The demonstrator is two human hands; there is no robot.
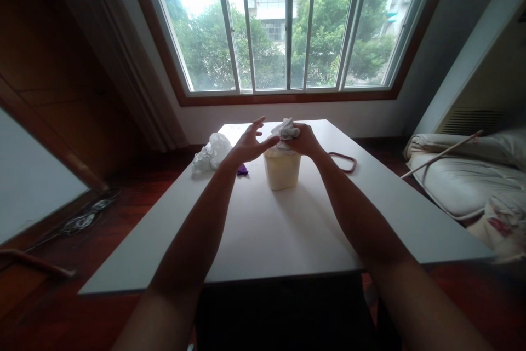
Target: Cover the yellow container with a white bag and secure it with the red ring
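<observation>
Right hand (304, 140) closed around a crumpled white bundle (286, 130), perhaps thin plastic or cloth, though it is too small to be sure. Left hand (249, 147) open, fingers spread, with its thumb reaching toward the bundle. Beneath them, a cream bin (282, 171) stands upright toward the far side of a white tabletop (263, 236), the bundle at its mouth. To the left lie a small purple item (243, 170) and, farther left, a crumpled translucent white bag (214, 153). To the right lies a reddish-brown rounded frame (355, 165). Beyond the far edge, a wide window (269, 99) shows green trees.
</observation>
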